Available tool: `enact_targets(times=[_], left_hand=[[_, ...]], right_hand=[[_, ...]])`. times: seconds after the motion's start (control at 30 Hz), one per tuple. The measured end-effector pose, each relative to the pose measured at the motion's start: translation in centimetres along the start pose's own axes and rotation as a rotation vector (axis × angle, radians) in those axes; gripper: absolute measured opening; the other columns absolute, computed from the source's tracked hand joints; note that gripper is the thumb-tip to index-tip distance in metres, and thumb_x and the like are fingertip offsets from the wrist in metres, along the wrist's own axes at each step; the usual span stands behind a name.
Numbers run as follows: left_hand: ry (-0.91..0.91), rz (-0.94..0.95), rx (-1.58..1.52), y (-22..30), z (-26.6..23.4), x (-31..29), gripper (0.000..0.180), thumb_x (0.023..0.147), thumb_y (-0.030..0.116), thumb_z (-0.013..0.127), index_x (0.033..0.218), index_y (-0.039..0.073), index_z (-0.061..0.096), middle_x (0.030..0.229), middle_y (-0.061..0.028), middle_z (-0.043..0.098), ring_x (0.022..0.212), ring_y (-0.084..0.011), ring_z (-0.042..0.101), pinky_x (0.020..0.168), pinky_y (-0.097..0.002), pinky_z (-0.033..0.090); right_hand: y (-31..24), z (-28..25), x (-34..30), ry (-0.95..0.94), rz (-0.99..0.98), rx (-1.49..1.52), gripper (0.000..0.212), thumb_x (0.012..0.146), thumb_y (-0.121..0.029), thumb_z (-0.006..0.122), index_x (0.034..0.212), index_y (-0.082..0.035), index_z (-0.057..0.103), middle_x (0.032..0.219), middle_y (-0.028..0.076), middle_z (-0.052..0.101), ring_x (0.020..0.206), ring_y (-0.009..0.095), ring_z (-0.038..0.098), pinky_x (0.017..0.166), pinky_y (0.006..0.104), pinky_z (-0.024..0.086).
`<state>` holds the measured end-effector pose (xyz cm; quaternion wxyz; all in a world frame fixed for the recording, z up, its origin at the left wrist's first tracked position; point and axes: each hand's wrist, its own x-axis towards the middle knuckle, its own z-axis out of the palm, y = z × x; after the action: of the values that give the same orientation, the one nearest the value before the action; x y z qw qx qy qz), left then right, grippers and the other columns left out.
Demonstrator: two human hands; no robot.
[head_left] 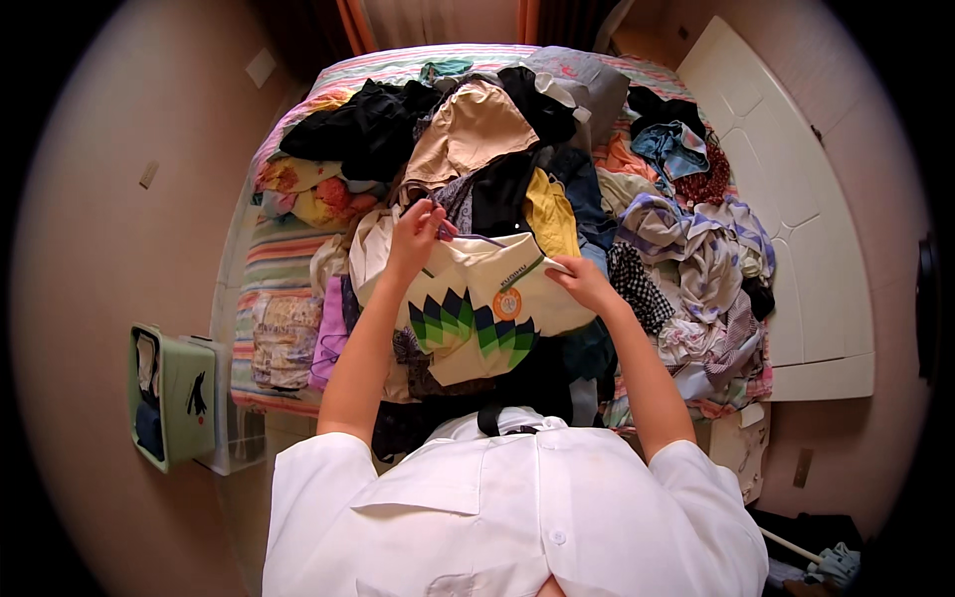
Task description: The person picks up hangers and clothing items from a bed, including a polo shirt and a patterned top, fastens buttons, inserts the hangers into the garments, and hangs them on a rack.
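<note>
A cream collared shirt [468, 348] with a green and navy zigzag band and a round orange patch hangs spread between my hands, over the heap of clothes. My left hand [418, 231] is closed at its upper left, on a thin purple rod [480, 238] that looks like part of a clothes hanger and runs into the neck opening. With fingers pinched, my right hand [582, 283] grips the shirt's collar side at the right. Beyond the shirt lie tan shorts [477, 129] and a yellow garment [550, 214].
The bed [284, 244] has a striped cover and carries piled clothes, including black garments [363, 129] and a purple-and-white cloth [686, 239]. A packed clear bag [288, 338] lies at its left. A green bin [184, 398] stands on the left; a white panel [786, 219] stands right.
</note>
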<state>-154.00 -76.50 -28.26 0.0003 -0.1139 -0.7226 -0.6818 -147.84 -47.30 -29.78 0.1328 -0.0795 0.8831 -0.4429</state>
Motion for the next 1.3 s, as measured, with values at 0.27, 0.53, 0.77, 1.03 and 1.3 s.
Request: enact_targets(times=[0.27,0.53,0.77,1.03,1.3], left_hand=[[0.076,0.114,-0.036,1.0,-0.8,-0.5,0.016,0.093,0.015,0.05,0.088,0.001,0.052,0.07,-0.0089,0.063,0.06,-0.0111,0.058,0.056,-0.022,0.045],[-0.108,0.128,-0.149,2.1,2.3,0.3,0.009,0.09,0.008,0.051,0.087,-0.001,0.053,0.067,-0.0074,0.06,0.057,-0.0097,0.055,0.054,-0.0225,0.044],[0.027,0.456,0.271,1.7,2.8,-0.9,0.019,0.088,0.019,0.057,0.1,0.004,0.06,0.073,-0.0065,0.062,0.069,-0.0169,0.061,0.064,-0.0292,0.048],[-0.032,0.319,0.909,1.4,-1.4,-2.5,0.037,0.086,0.039,0.054,0.07,0.007,0.052,0.062,-0.0134,0.055,0.061,-0.0329,0.056,0.053,-0.0418,0.042],[0.042,0.416,0.903,0.2,-3.3,-2.8,0.036,0.085,0.037,0.057,0.067,0.006,0.052,0.059,-0.0119,0.054,0.056,-0.0305,0.055,0.051,-0.0388,0.042]], right_hand=[[0.8,-0.2,-0.7,0.126,0.018,0.087,0.024,0.082,-0.01,0.056,0.105,-0.001,0.059,0.085,0.009,0.061,0.079,0.016,0.058,0.073,0.028,0.044],[-7.1,2.0,1.7,0.277,-0.517,0.093,0.036,0.079,-0.013,0.057,0.115,-0.011,0.056,0.102,0.013,0.061,0.092,0.03,0.058,0.08,0.0332,0.045],[-5.6,3.1,2.0,0.125,-0.324,0.092,0.013,0.083,-0.012,0.057,0.089,0.0,0.06,0.075,0.013,0.061,0.07,0.024,0.061,0.061,0.0322,0.045],[-3.2,1.8,2.1,0.36,-0.456,0.238,0.013,0.083,-0.007,0.06,0.091,0.004,0.06,0.1,0.01,0.06,0.079,0.018,0.06,0.068,0.0243,0.048],[-2.0,0.0,1.9,0.433,-0.354,0.123,0.013,0.083,-0.01,0.06,0.09,0.002,0.061,0.088,0.01,0.06,0.071,0.017,0.059,0.063,0.0252,0.045]])
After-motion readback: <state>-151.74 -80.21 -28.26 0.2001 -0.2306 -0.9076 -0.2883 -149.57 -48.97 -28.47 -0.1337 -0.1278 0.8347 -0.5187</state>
